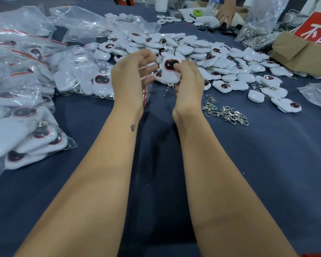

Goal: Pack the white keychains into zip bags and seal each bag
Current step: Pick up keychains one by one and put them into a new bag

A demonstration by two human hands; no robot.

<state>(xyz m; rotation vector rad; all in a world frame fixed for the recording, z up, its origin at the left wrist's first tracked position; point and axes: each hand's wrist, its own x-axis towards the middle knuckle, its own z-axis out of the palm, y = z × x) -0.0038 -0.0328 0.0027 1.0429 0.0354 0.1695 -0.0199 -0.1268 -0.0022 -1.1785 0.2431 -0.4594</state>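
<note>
My right hand (188,78) grips a white keychain (170,73) with a dark, red-rimmed face, thumb on that face; its metal clasp dangles below. My left hand (132,76) holds a clear zip bag (146,89) with a red seal strip, fingers spread at its mouth just left of the keychain. A big heap of loose white keychains (202,52) lies right behind both hands on the blue cloth.
Filled zip bags (26,112) are stacked along the left. Loose metal clasps (228,112) lie at the right of my right wrist. A cardboard box (302,52) with a red sign stands far right. Another person's hand (225,13) reaches in at the back.
</note>
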